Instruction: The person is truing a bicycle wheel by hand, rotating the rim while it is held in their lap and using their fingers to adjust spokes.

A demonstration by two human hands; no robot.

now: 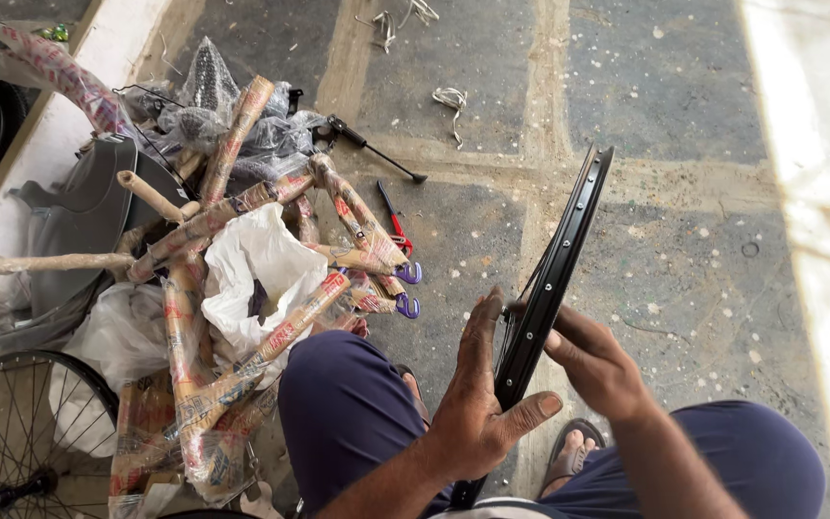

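Observation:
A black bicycle wheel rim (561, 252) stands on edge between my knees, seen edge-on, with thin spokes on its left side. My left hand (480, 404) wraps the rim's lower part, thumb across it on the right. From the right side, my right hand (593, 358) holds the rim a little higher, fingers pinched at its inner edge near the spokes. I sit with both legs in dark blue trousers (343, 408), sandalled feet on the stone floor.
A heap of paper-wrapped bicycle frame parts (242, 279) and plastic bags lies at the left. A spoked wheel (26, 432) sits at bottom left. A black kickstand (372, 146) and red-handled pliers (396, 226) lie on the floor beyond.

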